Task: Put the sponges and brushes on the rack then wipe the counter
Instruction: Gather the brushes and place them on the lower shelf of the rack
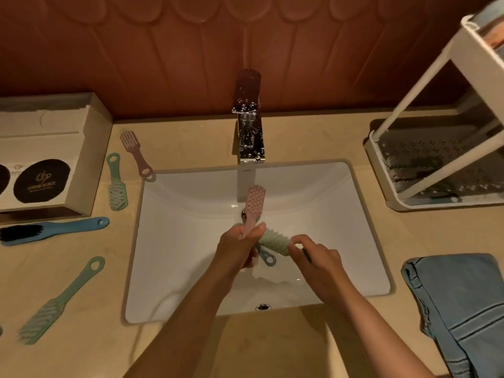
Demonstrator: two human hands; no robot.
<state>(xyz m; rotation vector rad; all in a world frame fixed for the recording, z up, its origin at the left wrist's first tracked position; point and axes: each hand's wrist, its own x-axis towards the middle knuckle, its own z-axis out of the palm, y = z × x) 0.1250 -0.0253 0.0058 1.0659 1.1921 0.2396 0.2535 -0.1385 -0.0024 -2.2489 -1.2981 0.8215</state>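
- While both hands meet over the sink (174, 241), the left hand (240, 246) grips a pink brush (255, 203) with its bristle head upright.
- The right hand (316, 257) pinches the head of a green brush (274, 240), just beside the left.
- Loose brushes (54, 230) lie on the counter (81, 282), left of the sink.
- The rack (381, 170) stands right of the sink, with a blue cloth (458, 301) nearer.

dim warm light | glare on faucet (248, 118) | soft arm shadows | blurry, edges bowed by wide-angle
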